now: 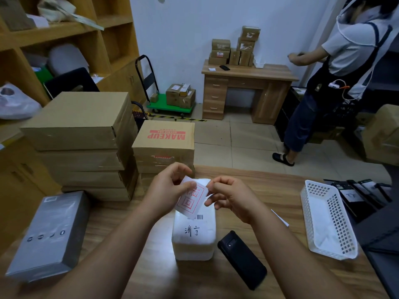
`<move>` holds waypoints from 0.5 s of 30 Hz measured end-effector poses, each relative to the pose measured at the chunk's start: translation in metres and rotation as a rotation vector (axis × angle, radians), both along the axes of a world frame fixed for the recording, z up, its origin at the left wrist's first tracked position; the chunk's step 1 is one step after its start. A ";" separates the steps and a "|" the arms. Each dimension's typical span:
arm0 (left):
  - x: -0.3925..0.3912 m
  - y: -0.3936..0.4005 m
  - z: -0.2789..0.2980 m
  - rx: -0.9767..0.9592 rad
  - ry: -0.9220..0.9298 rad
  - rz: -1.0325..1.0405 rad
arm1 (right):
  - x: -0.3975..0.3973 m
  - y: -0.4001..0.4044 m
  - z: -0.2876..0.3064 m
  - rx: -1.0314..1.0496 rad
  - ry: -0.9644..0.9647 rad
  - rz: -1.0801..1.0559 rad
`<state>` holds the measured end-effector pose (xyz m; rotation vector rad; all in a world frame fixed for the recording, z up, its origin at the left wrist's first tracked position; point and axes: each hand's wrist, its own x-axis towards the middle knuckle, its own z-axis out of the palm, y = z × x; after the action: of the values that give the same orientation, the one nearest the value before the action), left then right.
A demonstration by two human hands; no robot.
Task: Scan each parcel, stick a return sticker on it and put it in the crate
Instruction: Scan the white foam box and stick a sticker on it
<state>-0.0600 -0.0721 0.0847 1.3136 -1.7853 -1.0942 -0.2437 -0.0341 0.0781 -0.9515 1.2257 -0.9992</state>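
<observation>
Currently, item: white parcel [193, 234] on table, not yet stickered. My left hand [170, 188] and right hand [228, 198] pinch the return sticker [191, 198] just above it; white crate [328, 221] awaits.

Materials rundown, mostly paper and plastic here

The desk [269, 190] is looking like matt wood-grain laminate, the parcel [194, 236] is showing smooth white plastic wrap, the sticker [191, 198] is looking like thin paper printed in red, the crate [328, 219] is shining as glossy white perforated plastic, the phone [241, 258] is sitting in a matt black case, and the stacked boxes [82, 126] are looking like plain brown cardboard.
</observation>
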 end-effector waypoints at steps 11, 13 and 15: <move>0.005 0.002 -0.001 -0.002 -0.029 0.014 | 0.003 0.007 0.000 -0.024 0.022 0.041; 0.005 0.003 -0.004 -0.022 -0.036 0.031 | 0.004 0.008 -0.001 -0.032 0.017 0.040; 0.004 0.004 -0.009 -0.147 -0.109 0.080 | 0.006 0.009 -0.002 -0.035 0.009 0.011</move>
<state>-0.0557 -0.0678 0.0760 1.3646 -1.8376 -0.8461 -0.2379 -0.0251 0.0759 -0.9897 1.2124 -1.0122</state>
